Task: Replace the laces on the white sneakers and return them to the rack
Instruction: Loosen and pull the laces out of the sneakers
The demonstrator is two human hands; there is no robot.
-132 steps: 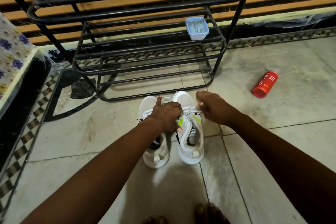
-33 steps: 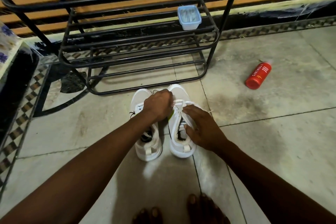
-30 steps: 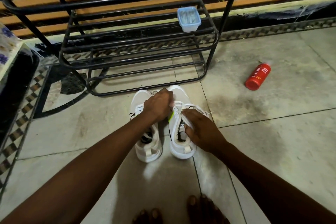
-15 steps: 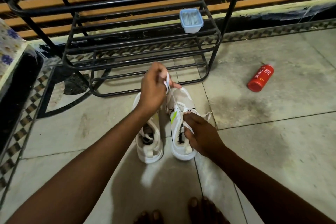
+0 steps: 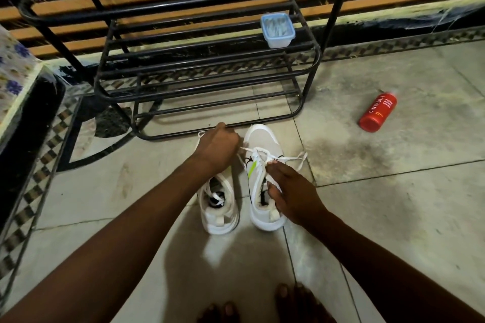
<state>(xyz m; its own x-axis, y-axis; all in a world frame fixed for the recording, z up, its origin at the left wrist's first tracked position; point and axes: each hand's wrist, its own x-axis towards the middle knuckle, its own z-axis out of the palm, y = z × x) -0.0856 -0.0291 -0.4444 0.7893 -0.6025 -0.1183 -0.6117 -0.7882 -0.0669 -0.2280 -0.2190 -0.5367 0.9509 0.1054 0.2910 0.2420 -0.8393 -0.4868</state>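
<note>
Two white mesh sneakers (image 5: 262, 139) were stood side by side on the tiled floor (image 5: 393, 204) just in front of the black tubular metal rack (image 5: 210, 86), toes pointed towards it. The flat white lace (image 5: 295, 158) of the sneaker nearer the rack's right leg was seen loosely threaded. One strand was drawn across into the left hand (image 5: 217, 148), whose fingers were curled tightly round it. The right hand (image 5: 291, 191) was laid over the shoe's opening, with the crossing of the lace pinched between its fingertips. It was judged that this tightening would be done best if the crossing were pinned firmly, the slack drawn out evenly and gently, and the flat lace kept untwisted, so that no eyelet was strained.
</note>
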